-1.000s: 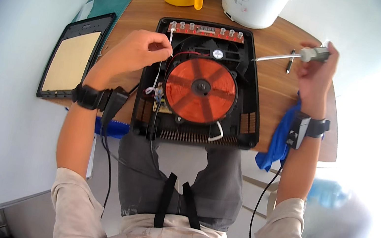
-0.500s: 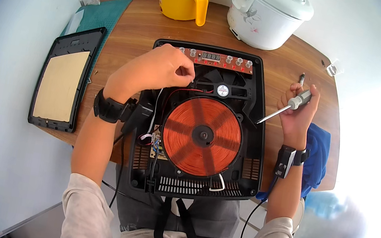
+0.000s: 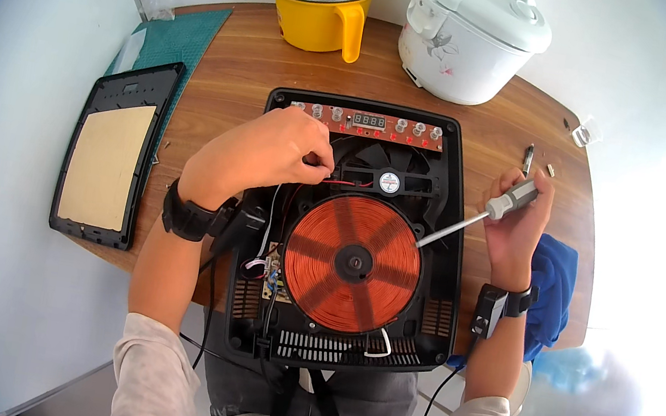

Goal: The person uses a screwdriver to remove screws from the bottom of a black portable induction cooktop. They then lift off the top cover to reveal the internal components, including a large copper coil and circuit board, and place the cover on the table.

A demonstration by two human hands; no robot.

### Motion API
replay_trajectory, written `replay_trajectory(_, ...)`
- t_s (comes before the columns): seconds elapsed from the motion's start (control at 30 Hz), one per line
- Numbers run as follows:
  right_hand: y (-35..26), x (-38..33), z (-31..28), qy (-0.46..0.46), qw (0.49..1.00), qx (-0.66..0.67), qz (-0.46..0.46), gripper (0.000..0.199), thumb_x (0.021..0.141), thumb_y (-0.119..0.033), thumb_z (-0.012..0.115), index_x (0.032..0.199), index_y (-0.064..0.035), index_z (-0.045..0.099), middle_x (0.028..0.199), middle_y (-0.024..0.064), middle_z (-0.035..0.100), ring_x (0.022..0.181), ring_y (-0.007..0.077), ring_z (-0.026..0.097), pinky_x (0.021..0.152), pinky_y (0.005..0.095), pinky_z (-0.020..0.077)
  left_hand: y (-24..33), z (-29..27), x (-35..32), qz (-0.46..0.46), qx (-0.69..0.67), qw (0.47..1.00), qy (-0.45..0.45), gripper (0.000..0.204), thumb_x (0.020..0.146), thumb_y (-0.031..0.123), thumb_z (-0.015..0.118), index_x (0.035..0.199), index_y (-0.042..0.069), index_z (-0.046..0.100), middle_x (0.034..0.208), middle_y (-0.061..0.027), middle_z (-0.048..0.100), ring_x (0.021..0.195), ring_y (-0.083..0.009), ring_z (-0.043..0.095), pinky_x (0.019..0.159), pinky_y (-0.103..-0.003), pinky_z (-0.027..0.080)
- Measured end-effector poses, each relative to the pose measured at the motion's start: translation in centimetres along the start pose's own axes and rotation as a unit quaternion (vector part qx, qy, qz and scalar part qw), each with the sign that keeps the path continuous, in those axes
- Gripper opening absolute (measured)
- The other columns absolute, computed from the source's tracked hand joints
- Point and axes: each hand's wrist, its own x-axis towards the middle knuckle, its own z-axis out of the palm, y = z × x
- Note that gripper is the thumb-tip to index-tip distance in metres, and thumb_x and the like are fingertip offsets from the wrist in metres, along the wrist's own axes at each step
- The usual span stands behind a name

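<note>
Left fingers (image 3: 316, 159) on red wire (image 3: 346, 182) — screwdriver (image 3: 479, 218) right.

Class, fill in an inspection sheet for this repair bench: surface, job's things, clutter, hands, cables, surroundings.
Surface: wooden table, green mat at its left.
Job's things: opened induction cooker, copper coil, fan, control board.
Clutter: yellow pot, white rice cooker, removed cooker top, loose small parts, blue cloth.
Hands: left hand pinches a red wire; right hand holds a screwdriver.
Cables: white wires beside coil.
Surroundings: white walls.
</note>
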Motion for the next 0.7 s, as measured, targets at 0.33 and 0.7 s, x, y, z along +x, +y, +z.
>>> replay_trajectory(0.33, -8.0, -3.5, 1.6, 0.074, 0.960, -0.147, -0.227, 0.011, 0.089, -0.015, 0.063, 0.090, -0.0043, 0.063, 0.078, 0.0050, 0.061, 0.058, 0.0135, 0.051, 0.053, 0.0261, 0.0413, -0.2, 0.2, -0.6, -0.031, -0.070, 0.997, 0.014, 0.015, 0.080, 0.014, 0.071, 0.086, 0.000, 0.070, 0.082, -0.0094, 0.067, 0.073, -0.0225, 0.065, 0.072, -0.030, 0.053)
replay_trajectory(0.7, -0.9, -0.2, 8.7, -0.250, 0.572, -0.772, -0.118, 0.031, 0.081, -0.019, 0.075, 0.110, -0.0115, 0.071, 0.102, 0.0116, 0.063, 0.093, 0.0322, 0.065, 0.080, 0.0435, 0.0522, -0.8, 0.6, -0.7, -0.039, -0.132, 0.990, 0.037, 0.011, 0.083, 0.009, 0.072, 0.090, 0.001, 0.071, 0.083, -0.0062, 0.067, 0.074, -0.0148, 0.064, 0.068, -0.026, 0.052)
